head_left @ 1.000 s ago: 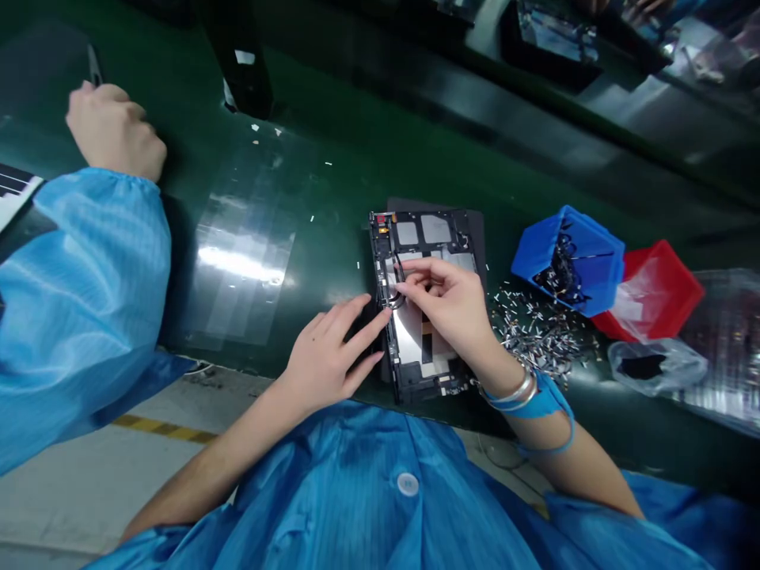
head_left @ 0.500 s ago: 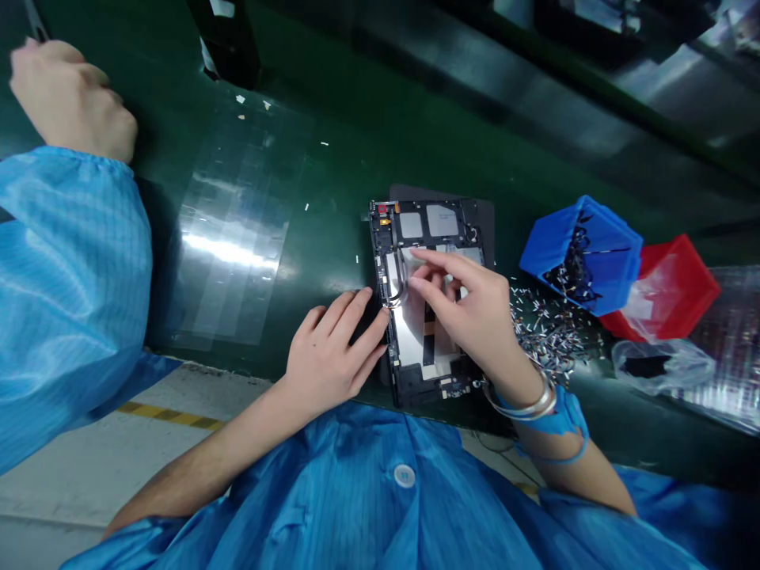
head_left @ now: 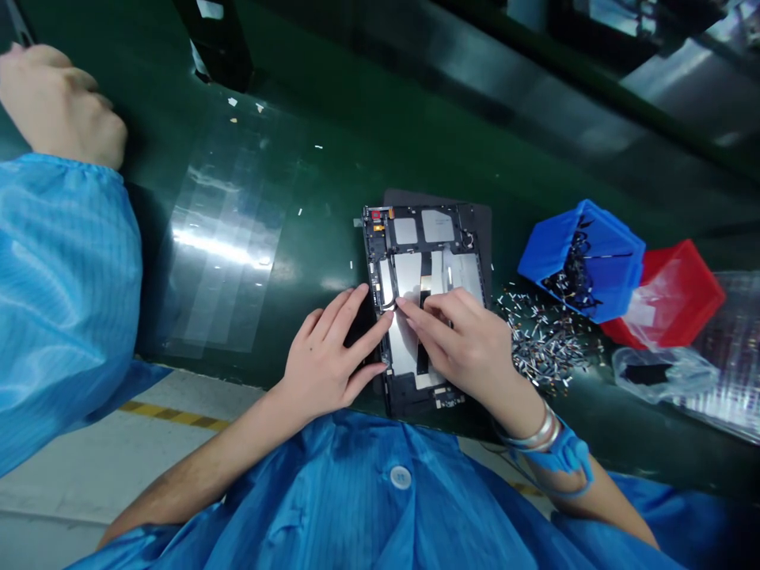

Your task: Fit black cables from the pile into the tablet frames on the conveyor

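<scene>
An opened tablet [head_left: 409, 340] lies on the green bench in front of me, its inner parts and silvery plates facing up. A thin black cable [head_left: 389, 304] curves near its left edge. My left hand [head_left: 326, 356] has its fingers spread, the tips resting against that edge beside the cable. Over the tablet's middle, my right hand [head_left: 463, 340] is closed, its fingertips together at the cable's bend. Whatever sits between those fingertips is hidden. Under the tablet shows a dark flat panel [head_left: 484, 237], offset to the right.
Right of the tablet lies a pile of small metallic pieces [head_left: 546, 344]. A blue bin [head_left: 617, 269] holding black bits, a red bin [head_left: 694, 293] and a clear plastic bag [head_left: 665, 372] stand beyond. Transparent film strips [head_left: 219, 261] lie left. A co-worker's hand [head_left: 62, 107] is at far left.
My right hand has moved down and slightly left along the tablet, and its parted thumb and finger have closed by the cable's bend. My left hand stays at the tablet's edge.
</scene>
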Available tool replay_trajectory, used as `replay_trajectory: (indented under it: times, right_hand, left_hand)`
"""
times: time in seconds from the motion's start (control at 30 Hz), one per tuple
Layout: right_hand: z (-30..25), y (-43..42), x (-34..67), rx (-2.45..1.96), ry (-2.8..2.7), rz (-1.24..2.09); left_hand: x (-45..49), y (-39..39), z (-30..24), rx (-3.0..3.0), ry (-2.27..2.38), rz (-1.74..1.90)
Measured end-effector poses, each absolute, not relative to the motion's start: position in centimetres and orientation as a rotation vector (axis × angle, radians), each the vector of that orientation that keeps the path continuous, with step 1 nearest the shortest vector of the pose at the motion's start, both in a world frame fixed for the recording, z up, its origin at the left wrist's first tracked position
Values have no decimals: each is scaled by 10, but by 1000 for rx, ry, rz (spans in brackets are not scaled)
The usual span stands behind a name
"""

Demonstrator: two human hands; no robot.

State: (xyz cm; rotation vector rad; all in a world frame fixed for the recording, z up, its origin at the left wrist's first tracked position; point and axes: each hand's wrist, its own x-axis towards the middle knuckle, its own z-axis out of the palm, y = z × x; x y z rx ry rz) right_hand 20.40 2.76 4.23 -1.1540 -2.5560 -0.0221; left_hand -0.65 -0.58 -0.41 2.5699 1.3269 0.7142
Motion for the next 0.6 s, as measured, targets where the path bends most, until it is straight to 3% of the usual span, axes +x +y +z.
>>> replay_trajectory:
  times: [0.3, 0.6]
  right_hand:
    - [43, 38, 202, -1142, -2750, -283]
    - [44, 56, 196, -1251, -2637, -213]
  left_hand:
    - [-5, -3, -3, 2593, 1315, 690]
    - [-7, -3, -5, 2561, 1275, 707]
